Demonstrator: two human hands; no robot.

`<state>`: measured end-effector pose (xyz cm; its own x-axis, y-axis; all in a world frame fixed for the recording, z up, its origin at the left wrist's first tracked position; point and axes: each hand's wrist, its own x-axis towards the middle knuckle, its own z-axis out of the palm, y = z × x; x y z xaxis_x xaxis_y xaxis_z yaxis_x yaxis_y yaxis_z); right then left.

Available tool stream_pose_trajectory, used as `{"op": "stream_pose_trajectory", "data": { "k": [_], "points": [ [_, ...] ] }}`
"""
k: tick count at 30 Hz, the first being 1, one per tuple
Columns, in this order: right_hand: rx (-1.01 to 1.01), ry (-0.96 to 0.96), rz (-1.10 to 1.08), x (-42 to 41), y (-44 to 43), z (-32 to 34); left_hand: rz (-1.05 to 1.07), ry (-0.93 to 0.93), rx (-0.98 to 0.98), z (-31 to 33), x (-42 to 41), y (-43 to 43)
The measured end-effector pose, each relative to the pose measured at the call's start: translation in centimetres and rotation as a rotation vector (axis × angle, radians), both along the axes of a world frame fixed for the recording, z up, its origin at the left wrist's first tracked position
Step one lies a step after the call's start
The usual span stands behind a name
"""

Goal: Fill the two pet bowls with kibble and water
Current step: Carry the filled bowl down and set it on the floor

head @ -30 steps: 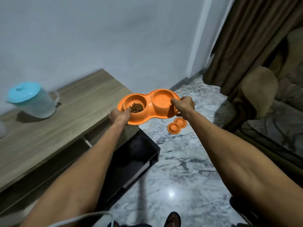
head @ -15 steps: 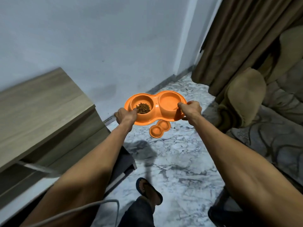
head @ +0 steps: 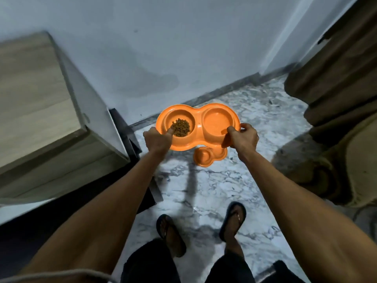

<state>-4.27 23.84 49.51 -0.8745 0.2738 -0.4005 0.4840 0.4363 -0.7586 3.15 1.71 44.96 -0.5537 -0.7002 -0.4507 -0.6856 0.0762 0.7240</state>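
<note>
I hold an orange double pet bowl (head: 197, 129) out in front of me above the marble floor. My left hand (head: 157, 139) grips its left end, thumb over the rim of the left well, which holds brown kibble (head: 180, 127). My right hand (head: 243, 137) grips the right end; the right well (head: 217, 121) looks smooth and orange, and I cannot tell whether it holds water. A second, similar orange double bowl (head: 206, 158) lies on the floor just below, partly hidden by the held one.
A wooden cabinet (head: 36, 99) stands at the left, with a black shelf part (head: 126, 135) beside it. The white wall (head: 183, 48) is straight ahead. Brown curtain (head: 336, 68) and a sofa (head: 346, 160) fill the right. My feet in sandals (head: 232, 219) stand on the marble floor (head: 204, 190).
I have turned away from the cabinet and stepped toward the wall. The held bowl has come lower, over the bowl on the floor. The blue-lidded jug has left the view.
</note>
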Motion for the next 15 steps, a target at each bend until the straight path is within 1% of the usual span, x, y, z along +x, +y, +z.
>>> {"op": "stream_pose_trajectory", "data": {
  "k": [3, 5, 8, 9, 15],
  "points": [
    [0.011, -0.018, 0.077, -3.8, -1.4, -5.4, 0.081, -0.020, 0.001, -5.2, -1.7, -1.0],
    [0.021, -0.029, 0.131, -5.9, -2.4, -10.1, 0.143, -0.041, -0.030, -8.6, -2.7, -1.4],
    [0.012, -0.075, 0.217, -9.3, -4.3, -18.3, 0.240, -0.074, -0.014, -15.3, -4.6, -2.0],
    [0.016, -0.077, 0.225, -9.8, -4.7, -20.0, 0.257, -0.075, -0.011, -16.9, -4.8, -2.4],
    [0.003, -0.135, 0.319, -13.4, -7.1, -37.9, 0.365, -0.135, -0.073, -34.1, -6.9, -3.7]
  ]
}}
